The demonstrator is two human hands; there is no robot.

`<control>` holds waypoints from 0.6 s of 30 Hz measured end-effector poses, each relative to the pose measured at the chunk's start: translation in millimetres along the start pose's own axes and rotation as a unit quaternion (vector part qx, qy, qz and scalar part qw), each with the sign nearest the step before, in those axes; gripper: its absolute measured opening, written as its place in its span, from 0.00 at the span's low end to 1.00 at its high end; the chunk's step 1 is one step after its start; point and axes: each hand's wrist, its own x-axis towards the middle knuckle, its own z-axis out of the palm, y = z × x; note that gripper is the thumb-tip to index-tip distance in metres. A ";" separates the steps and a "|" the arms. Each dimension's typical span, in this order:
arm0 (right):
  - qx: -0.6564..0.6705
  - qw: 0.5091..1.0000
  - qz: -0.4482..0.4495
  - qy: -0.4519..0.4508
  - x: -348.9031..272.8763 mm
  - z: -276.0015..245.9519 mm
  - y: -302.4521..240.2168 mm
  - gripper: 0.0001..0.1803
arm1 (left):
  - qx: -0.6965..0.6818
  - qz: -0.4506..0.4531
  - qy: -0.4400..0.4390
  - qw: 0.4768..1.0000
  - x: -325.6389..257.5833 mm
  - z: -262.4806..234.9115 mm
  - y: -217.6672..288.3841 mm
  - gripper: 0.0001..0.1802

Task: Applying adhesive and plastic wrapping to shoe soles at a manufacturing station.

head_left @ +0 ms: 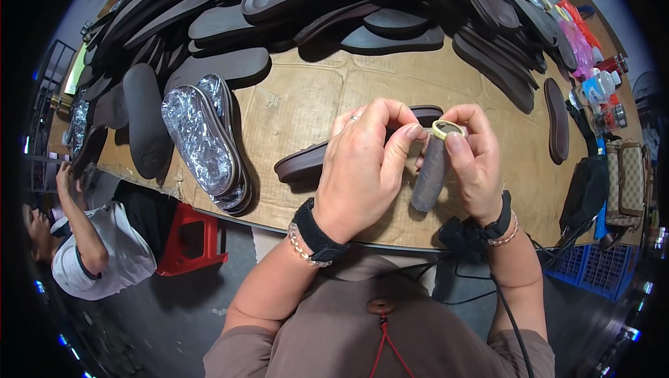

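My right hand (475, 158) grips a narrow yellowish ring (448, 129), which looks like a small tape roll, between thumb and fingers. Right beside it a dark grey, worn rod-shaped piece (429, 176) points down toward me; whether it is joined to the ring I cannot tell. Close to the ring's left side, my left hand (366, 162) has its thumb and forefinger pinched together, on something too small to make out. Behind the left hand a dark brown shoe sole (300, 163) lies on the cardboard-covered table (293, 92), partly hidden.
Heaps of dark soles (230, 22) line the far side. Plastic-wrapped soles (201, 137) lie to the left. Bottles (601, 87), a single sole (556, 120) and a patterned bag (626, 179) are at the right. A person (97, 245) sits at left by a red stool (188, 242). Cables (507, 308) hang near my right arm.
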 end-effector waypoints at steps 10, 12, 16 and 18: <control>0.096 0.994 0.037 -0.046 2.8 -5.7 1.7 0.17 | 0.019 0.012 0.025 0.999 -1.5 7.9 4.3 0.07; 0.100 0.993 0.040 -0.040 2.0 -5.5 3.3 0.16 | 0.088 0.058 0.047 0.993 -1.7 9.0 4.6 0.06; 0.099 0.993 0.041 -0.051 2.6 -6.9 3.5 0.16 | 0.095 0.067 0.066 0.991 -1.2 10.6 0.7 0.03; 0.060 0.997 0.010 -0.056 3.9 -6.0 2.5 0.15 | 0.106 0.056 0.057 0.991 -1.3 7.6 1.9 0.05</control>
